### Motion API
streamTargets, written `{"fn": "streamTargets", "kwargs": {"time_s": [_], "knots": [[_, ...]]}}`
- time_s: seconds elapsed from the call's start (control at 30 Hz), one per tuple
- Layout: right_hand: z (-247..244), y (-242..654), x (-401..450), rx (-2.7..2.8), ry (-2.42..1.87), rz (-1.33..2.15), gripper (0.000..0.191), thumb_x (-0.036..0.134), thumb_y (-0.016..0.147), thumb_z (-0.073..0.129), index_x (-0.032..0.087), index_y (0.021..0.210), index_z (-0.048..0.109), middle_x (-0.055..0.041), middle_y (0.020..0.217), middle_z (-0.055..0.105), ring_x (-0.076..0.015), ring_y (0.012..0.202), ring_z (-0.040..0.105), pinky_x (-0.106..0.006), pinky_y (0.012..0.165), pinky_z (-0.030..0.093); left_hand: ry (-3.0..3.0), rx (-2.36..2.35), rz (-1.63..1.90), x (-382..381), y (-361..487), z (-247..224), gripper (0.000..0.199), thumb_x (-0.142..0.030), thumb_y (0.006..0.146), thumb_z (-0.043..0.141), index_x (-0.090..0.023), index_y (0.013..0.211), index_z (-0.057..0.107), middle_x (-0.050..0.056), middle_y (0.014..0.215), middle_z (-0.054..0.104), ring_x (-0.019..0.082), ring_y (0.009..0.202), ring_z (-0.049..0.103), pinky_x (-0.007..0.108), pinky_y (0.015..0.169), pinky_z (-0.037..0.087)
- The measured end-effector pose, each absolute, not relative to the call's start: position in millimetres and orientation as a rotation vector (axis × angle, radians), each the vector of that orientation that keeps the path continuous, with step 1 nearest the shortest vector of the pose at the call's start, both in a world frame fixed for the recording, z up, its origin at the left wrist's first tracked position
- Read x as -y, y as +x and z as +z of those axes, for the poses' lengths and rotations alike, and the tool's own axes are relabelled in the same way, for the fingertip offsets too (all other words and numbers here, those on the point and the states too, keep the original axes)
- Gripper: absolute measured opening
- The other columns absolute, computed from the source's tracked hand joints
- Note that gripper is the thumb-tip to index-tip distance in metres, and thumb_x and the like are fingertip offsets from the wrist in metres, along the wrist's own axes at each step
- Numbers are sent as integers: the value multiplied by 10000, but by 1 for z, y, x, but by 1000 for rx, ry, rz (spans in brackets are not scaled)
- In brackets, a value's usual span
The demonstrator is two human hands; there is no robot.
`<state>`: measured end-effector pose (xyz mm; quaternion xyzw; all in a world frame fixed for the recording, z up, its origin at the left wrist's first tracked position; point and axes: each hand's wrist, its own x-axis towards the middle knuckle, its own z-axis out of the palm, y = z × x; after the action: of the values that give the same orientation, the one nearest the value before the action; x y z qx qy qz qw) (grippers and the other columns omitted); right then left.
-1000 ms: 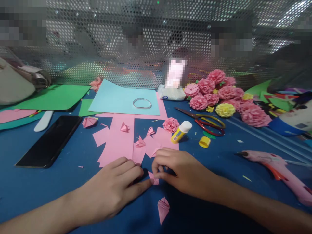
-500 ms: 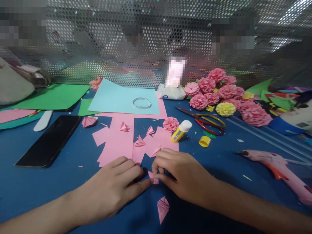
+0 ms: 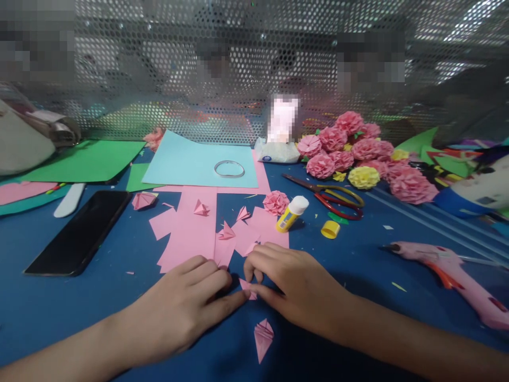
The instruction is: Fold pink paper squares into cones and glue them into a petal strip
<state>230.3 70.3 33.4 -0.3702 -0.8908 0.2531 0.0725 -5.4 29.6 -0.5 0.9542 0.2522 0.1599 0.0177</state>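
A small folded pink paper piece [image 3: 248, 289] lies on the blue table between my hands. My left hand [image 3: 194, 302] has its fingers curled, and its index fingertip presses on the piece from the left. From the right, the thumb of my right hand [image 3: 284, 278] rests on the same piece, its other fingers bent above. Nearer to me lies another folded pink piece [image 3: 263, 339], pointed at the bottom. Beyond my hands are pink sheets [image 3: 194, 228] with several small folded pieces, and an uncapped glue stick [image 3: 292, 214] stands beside a pink paper flower [image 3: 275, 202].
A black phone [image 3: 79, 233] lies at the left. Light blue paper [image 3: 194, 164] carries a ring-shaped bangle [image 3: 229, 169]. Scissors [image 3: 338, 196], a yellow cap [image 3: 330, 229], a pink glue gun [image 3: 449, 270] and pink flowers [image 3: 345, 140] are at the right.
The view has shifted slightly. My right thumb has moved a little onto the small pink piece, closer to my left fingertip. Little else differs.
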Motion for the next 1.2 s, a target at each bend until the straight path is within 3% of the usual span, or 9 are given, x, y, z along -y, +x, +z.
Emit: {"fn": "streamTargets", "kwargs": {"time_s": [0.3, 0.4, 0.53, 0.63, 0.9, 1.2], "knots": [[27, 238, -76, 2576, -1042, 870, 183, 47, 812, 655, 202, 847, 564, 64, 821, 601, -95, 755, 536, -219, 658, 334, 2937, -784, 501, -30, -4, 3, 387, -108, 1025, 310, -109, 1348, 524, 110, 1009, 592, 220, 820, 512, 369, 711, 435], [23, 245, -80, 2591, -884, 881, 59, 166, 923, 638, 205, 884, 618, 38, 856, 629, -103, 776, 559, -218, 671, 361, 2926, -766, 521, -30, -2, 5, 385, -107, 1027, 295, -97, 1326, 537, 110, 995, 590, 221, 820, 512, 372, 708, 442], [17, 257, -86, 2728, -468, 481, 233, 358, 1022, 512, 209, 981, 687, -5, 816, 639, -137, 716, 539, -276, 628, 341, 2937, -773, 527, -31, -2, 5, 364, -111, 1033, 311, -92, 1302, 555, 112, 975, 597, 230, 827, 529, 382, 708, 454], [16, 260, -89, 2735, -290, 209, 282, 327, 1044, 457, 186, 991, 695, -7, 763, 639, -144, 649, 489, -302, 601, 326, 2921, -778, 544, -32, -2, 4, 356, -115, 1033, 324, -91, 1294, 565, 107, 941, 592, 229, 806, 526, 377, 693, 453], [27, 252, -82, 2817, -188, 84, 301, 217, 1032, 457, 143, 841, 678, -4, 667, 578, -155, 613, 450, -332, 546, 299, 2897, -794, 566, -33, -1, 5, 355, -136, 1043, 310, -103, 1249, 598, 101, 918, 586, 223, 790, 529, 363, 681, 439], [21, 256, -80, 2748, -145, 7, 233, 255, 1023, 473, 124, 1035, 664, 4, 670, 587, -154, 613, 477, -326, 523, 295, 2888, -806, 583, -30, -1, 1, 351, -127, 1028, 345, -116, 1306, 557, 98, 949, 566, 219, 818, 513, 349, 705, 425]]}}
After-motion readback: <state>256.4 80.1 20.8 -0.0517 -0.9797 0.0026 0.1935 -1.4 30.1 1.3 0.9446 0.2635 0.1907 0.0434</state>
